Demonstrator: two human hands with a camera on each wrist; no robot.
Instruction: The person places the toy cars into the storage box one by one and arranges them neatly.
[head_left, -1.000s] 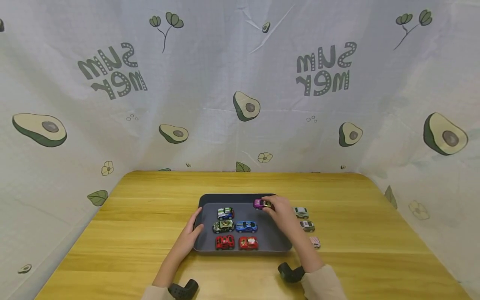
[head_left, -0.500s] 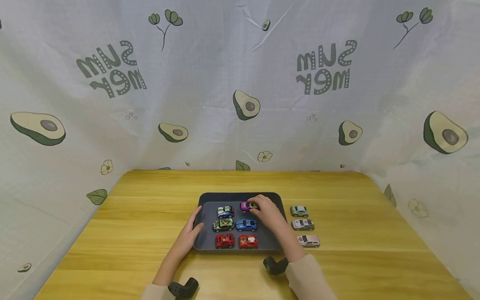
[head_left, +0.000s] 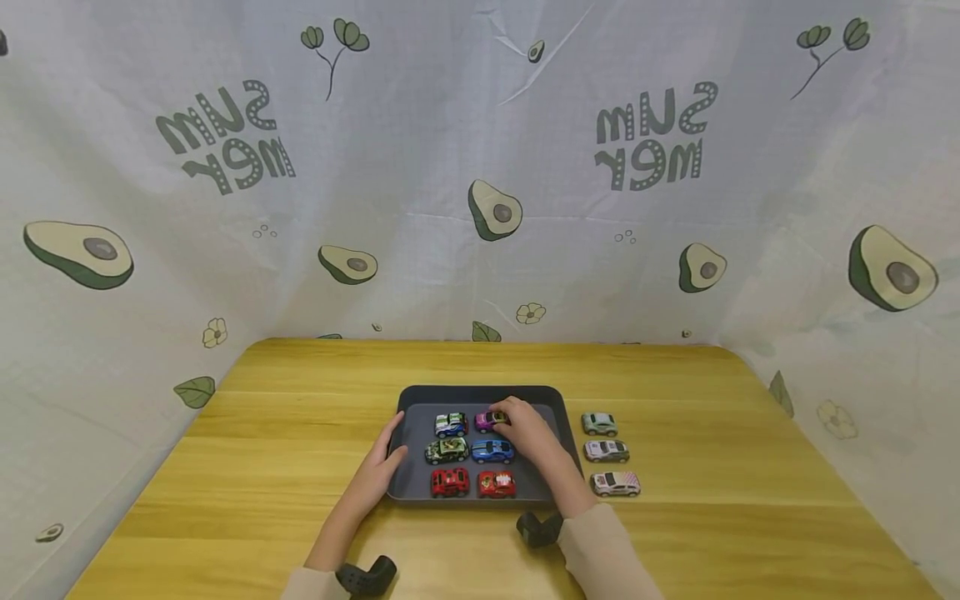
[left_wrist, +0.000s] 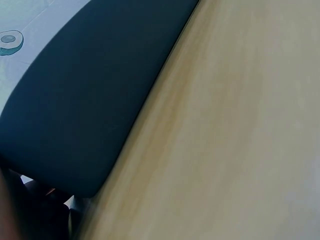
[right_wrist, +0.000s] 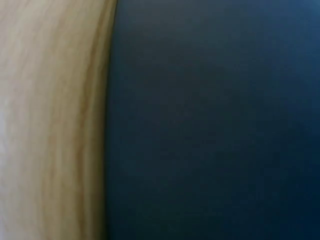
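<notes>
My right hand (head_left: pixel 525 429) pinches a purple toy car (head_left: pixel 487 421) low over the back of the dark grey tray (head_left: pixel 547 475); its fingers cover the car's right end. Just left of that car stands a white, blue and green toy car (head_left: pixel 451 425). A camouflage toy car (head_left: pixel 447 451) and a blue toy car (head_left: pixel 492 451) form the middle row, with two red toy cars (head_left: pixel 450 482) in front. At the tray's left side, my left hand (head_left: pixel 378 462) holds the rim, thumb over the edge. The right wrist view shows only blurred tray and wood.
Right of the tray, a pale green toy car (head_left: pixel 599 423), a white and grey toy car (head_left: pixel 607 451) and a white and pink toy car (head_left: pixel 616 483) stand in a column on the wooden table (head_left: pixel 720 450). A printed curtain (head_left: pixel 420 167) hangs behind.
My right hand has carried the purple car left and slightly toward me, beside the white, blue and green car. The cars right of the tray are now fully visible. My left hand stays put.
</notes>
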